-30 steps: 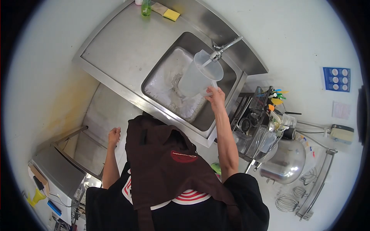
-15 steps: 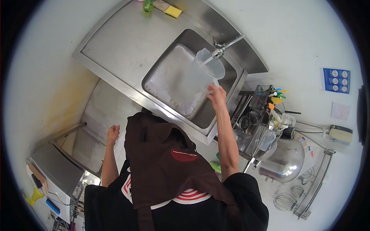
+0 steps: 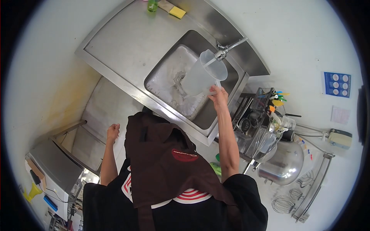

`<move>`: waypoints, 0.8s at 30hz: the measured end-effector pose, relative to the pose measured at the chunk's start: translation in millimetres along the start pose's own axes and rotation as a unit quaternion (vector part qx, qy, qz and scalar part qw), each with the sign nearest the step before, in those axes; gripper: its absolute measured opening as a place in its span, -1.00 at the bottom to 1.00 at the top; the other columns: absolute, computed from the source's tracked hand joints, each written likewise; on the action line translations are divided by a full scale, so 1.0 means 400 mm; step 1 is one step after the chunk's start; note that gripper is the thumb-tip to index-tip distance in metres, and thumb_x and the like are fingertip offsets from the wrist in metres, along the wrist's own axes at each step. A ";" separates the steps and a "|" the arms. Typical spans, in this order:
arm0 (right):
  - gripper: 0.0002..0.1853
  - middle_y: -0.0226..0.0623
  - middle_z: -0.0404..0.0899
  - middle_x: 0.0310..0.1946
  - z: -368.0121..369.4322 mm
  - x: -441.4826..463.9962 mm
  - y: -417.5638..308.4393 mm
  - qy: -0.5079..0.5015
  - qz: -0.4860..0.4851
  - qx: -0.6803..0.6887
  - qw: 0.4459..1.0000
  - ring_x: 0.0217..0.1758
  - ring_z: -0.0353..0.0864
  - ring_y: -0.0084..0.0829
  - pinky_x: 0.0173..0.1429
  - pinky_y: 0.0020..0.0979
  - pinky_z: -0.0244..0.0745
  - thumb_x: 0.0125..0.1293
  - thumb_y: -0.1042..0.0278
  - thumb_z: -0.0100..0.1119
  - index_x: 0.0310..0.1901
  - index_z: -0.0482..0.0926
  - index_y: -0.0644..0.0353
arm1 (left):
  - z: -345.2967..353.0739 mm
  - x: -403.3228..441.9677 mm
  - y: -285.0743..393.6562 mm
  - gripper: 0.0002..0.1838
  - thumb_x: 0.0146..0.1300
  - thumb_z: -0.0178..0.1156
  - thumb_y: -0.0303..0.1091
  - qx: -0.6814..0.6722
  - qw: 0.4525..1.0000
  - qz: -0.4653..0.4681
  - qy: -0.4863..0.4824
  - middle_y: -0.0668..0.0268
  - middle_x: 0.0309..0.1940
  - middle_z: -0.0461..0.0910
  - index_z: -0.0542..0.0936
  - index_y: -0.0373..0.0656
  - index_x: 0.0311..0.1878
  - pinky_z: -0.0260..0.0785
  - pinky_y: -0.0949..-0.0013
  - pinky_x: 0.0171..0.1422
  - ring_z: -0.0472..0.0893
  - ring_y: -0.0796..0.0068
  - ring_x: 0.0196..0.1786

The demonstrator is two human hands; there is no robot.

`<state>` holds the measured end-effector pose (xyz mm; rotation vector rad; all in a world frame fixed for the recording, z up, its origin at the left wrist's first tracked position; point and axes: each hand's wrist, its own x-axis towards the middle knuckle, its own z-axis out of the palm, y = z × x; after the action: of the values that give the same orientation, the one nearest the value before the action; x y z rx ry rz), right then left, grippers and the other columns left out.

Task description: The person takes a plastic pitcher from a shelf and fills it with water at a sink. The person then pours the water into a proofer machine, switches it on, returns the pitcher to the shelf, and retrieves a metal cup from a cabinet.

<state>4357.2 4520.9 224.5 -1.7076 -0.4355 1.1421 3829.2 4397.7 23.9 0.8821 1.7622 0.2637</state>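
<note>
My right hand (image 3: 219, 96) grips the handle of a clear plastic jug (image 3: 201, 79) inside the steel sink (image 3: 154, 75). The jug's open mouth is under the tap (image 3: 221, 54), and a pale stream runs from the tap into it. How much the jug holds is hard to see. Off to the left, away from the sink, my left hand (image 3: 113, 133) hangs low with its fingers curled, and nothing shows in it.
A yellow sponge (image 3: 177, 12) and a green bottle (image 3: 152, 5) are at the counter's back. Right of the sink stands a rack of utensils (image 3: 262, 100), near a large steel bowl (image 3: 283, 161) and hanging whisks (image 3: 283, 204). A grey-topped appliance (image 3: 58, 163) is at the left.
The jug has tilted a little and its lower part shows more clearly, with a ring near its base now visible in the sink. The view has shifted slightly; both hands keep about the same place.
</note>
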 end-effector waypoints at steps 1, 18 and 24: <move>-0.81 -0.31 0.52 -0.41 0.001 0.000 -0.001 -0.001 0.000 0.000 1.000 -0.41 0.53 -0.49 -0.40 -0.44 0.54 0.10 0.34 0.19 -0.29 0.49 0.21 | -0.001 -0.001 0.001 -0.62 0.26 0.05 -0.02 0.000 1.000 -0.001 0.000 0.36 -0.72 0.45 0.49 -0.19 -0.41 0.27 0.44 -0.64 0.40 0.57 -0.75; -0.81 -0.34 0.49 -0.43 0.002 0.005 -0.017 0.000 0.003 0.025 1.000 -0.41 0.50 -0.51 -0.45 -0.42 0.52 0.11 0.35 0.21 -0.28 0.48 0.22 | -0.012 -0.017 0.019 -0.63 0.27 0.03 -0.03 -0.001 1.000 -0.010 0.010 0.38 -0.72 0.44 0.48 -0.17 -0.42 0.23 0.45 -0.68 0.39 0.58 -0.76; -0.79 -0.31 0.53 -0.39 -0.006 0.011 -0.013 -0.009 0.002 0.012 1.000 -0.33 0.56 -0.47 -0.42 -0.39 0.58 0.12 0.32 0.21 -0.27 0.46 0.22 | -0.003 -0.013 0.019 -0.62 0.27 0.03 -0.02 -0.005 1.000 -0.001 0.007 0.38 -0.71 0.43 0.49 -0.18 -0.42 0.23 0.45 -0.67 0.39 0.58 -0.75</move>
<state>4362.4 4525.2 227.0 -1.6803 -0.4285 1.1607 3832.1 4399.8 32.4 0.8729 1.7733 0.2768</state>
